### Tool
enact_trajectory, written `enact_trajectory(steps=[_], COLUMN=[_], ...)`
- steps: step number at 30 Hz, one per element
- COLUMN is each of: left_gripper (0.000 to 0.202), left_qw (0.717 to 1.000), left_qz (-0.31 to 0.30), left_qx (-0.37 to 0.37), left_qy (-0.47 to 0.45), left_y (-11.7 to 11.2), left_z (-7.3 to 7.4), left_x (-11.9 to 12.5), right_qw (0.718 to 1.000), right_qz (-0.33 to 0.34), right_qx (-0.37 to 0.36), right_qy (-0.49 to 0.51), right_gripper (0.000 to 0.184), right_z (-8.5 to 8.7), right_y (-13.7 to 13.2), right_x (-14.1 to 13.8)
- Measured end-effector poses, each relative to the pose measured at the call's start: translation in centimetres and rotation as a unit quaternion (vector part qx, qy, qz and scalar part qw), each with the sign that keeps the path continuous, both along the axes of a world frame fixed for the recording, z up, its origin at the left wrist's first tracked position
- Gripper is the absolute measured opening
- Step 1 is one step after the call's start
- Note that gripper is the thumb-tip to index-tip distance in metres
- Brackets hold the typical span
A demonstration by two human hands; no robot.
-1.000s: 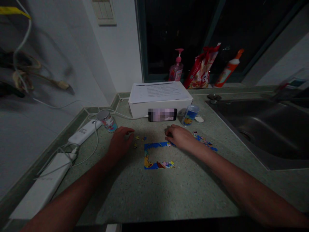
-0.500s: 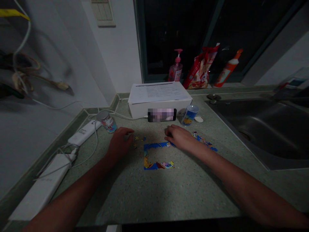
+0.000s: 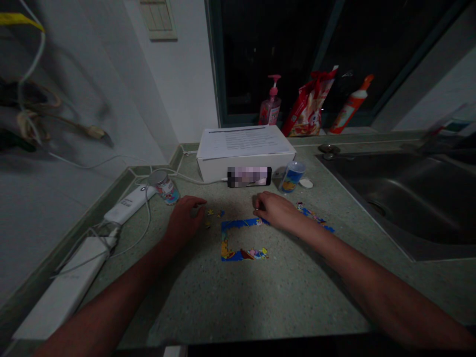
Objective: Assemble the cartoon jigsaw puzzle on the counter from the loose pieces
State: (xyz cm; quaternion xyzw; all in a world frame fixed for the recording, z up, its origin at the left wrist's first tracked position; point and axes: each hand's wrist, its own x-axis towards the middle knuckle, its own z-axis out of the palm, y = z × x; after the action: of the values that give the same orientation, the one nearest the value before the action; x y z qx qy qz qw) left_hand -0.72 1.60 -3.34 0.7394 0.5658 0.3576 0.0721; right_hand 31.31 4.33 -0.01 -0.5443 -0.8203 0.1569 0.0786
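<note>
Blue jigsaw puzzle pieces (image 3: pixel 224 244) are joined into a partial frame on the counter, with its right side open. My left hand (image 3: pixel 186 218) rests left of it, thumb and forefinger apart, beside several loose yellow and blue puzzle pieces (image 3: pixel 210 212). Over the top right corner of the frame, my right hand (image 3: pixel 273 209) has its fingers curled together. Whatever is between those fingertips is too small to make out. To the right of that hand lies a joined strip of puzzle pieces (image 3: pixel 314 216), partly hidden by the wrist.
A phone (image 3: pixel 249 177) leans against a white box (image 3: pixel 213 168). Two cans stand nearby, a blue one (image 3: pixel 292 177) by a white lid (image 3: pixel 306 184) and a silver-topped one (image 3: pixel 164 187). Cabled power strips (image 3: pixel 80 277) lie left; a sink (image 3: pixel 401 193) is right.
The fingers of my right hand have shifted very slightly at the frame's top right corner. My left hand and the puzzle pieces look the same.
</note>
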Motion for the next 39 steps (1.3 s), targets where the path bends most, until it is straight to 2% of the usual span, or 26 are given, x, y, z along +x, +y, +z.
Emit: enact_trajectory(steps=[4, 8, 11, 18, 24, 28, 32, 39], left_gripper=[0.021, 0.021, 0.019, 0.02, 0.021, 0.018, 0.019, 0.019], left_qw=[1.0, 1.0, 1.0, 1.0, 1.0, 1.0, 1.0, 1.0], left_qz=[0.001, -0.001, 0.001, -0.006, -0.009, -0.003, 0.001, 0.003], left_qx=[-0.003, -0.007, -0.01, -0.007, -0.01, -0.013, -0.009, -0.013], left_qy=[0.003, 0.006, 0.005, -0.001, 0.004, 0.003, 0.004, 0.013], left_y=[0.1, 0.0, 0.0, 0.0, 0.0, -0.1, 0.0, 0.1], left_z=[0.0, 0.2, 0.3, 0.4, 0.3, 0.3, 0.2, 0.0], left_x=[0.0, 0.0, 0.0, 0.0, 0.1, 0.1, 0.1, 0.0], right_qw=[1.0, 0.999, 0.997, 0.994, 0.984, 0.98, 0.982, 0.984], right_qz=[-0.003, 0.026, 0.05, 0.006, -0.059, -0.052, -0.039, -0.075], right_qx=[-0.014, 0.013, 0.021, 0.028, -0.036, -0.037, -0.015, -0.016], right_qy=[0.005, 0.035, 0.046, 0.104, 0.162, 0.187, 0.183, 0.159], right_gripper=[0.005, 0.02, 0.023, 0.015, 0.008, 0.023, 0.023, 0.014], right_z=[0.5, 0.9, 1.4, 2.3, 0.4, -1.3, -2.6, -3.0], right_y=[-0.5, -1.1, -1.3, -3.3, -7.4, -9.4, -10.7, -12.2], right_x=[-0.1, 0.3, 0.8, 2.3, 3.9, 4.9, 5.4, 5.5])
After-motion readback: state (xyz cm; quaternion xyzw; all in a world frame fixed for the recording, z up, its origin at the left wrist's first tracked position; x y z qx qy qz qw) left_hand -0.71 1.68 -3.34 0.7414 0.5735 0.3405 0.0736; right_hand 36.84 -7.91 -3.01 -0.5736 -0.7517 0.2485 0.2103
